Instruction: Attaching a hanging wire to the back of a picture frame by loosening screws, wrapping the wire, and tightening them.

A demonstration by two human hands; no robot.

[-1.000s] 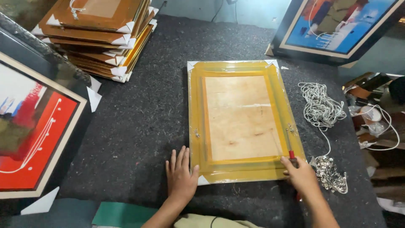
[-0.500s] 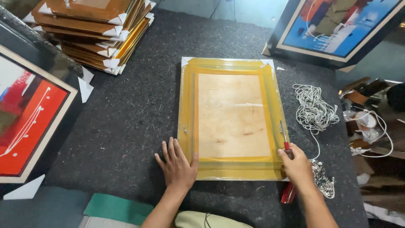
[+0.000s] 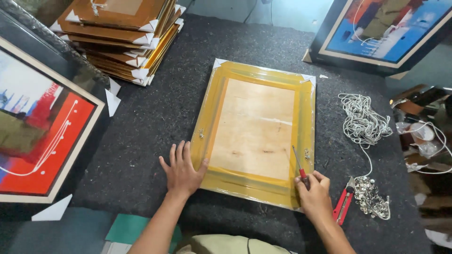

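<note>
A dark felt counter [image 3: 141,122] carries the yellow frame [image 3: 257,131], face down, long axis pointing away from the person. The left hand [image 3: 181,171] lies flat with released fingers on its near-left edge; the right hand [image 3: 313,193] grasps a screwdriver [image 3: 299,165] at the near-right corner. Since the earlier picture, the frame appears turned slightly.
</note>
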